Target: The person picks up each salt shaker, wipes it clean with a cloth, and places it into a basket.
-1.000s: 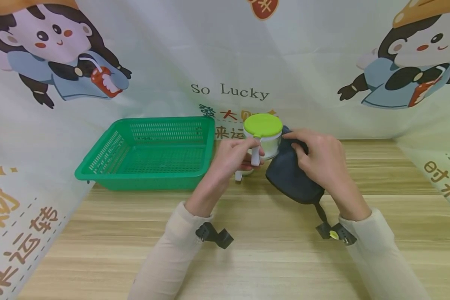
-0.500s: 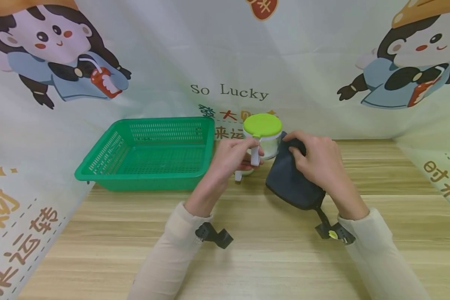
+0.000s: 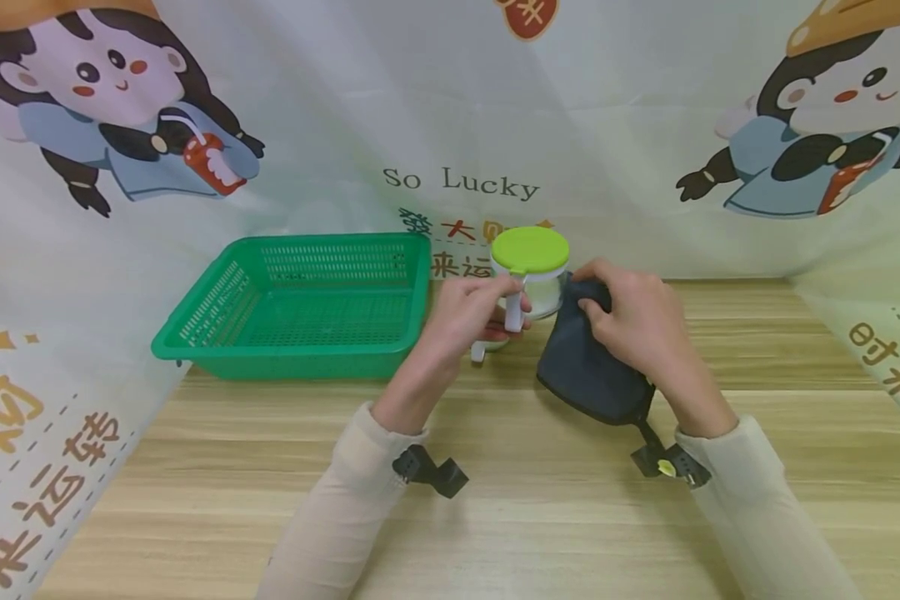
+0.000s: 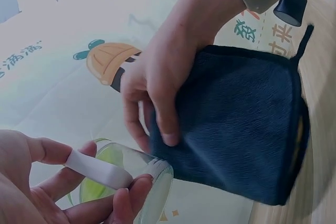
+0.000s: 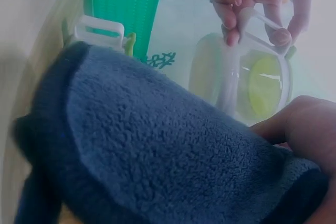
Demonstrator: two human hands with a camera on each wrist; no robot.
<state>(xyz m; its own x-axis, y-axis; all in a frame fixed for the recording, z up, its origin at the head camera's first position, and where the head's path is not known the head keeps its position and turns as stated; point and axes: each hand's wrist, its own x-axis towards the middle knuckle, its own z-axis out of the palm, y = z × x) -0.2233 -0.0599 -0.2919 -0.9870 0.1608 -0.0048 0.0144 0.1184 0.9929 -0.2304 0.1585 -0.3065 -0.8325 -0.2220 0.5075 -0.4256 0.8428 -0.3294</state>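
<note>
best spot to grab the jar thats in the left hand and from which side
Probably the white handle, coming from the near left, as the left hand does. It juts out from the near side of the upright jar, while the cloth and right hand crowd the jar's right side.

Green perforated basket (image 3: 307, 364) at left, wood-grain tabletop (image 3: 547, 525), white backdrop (image 3: 615, 92), printed cartoon figures (image 3: 138, 146)

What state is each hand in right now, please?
Left hand: closed, holding the white handle of the green-lidded container.
Right hand: closed, holding the dark blue cloth.
</note>
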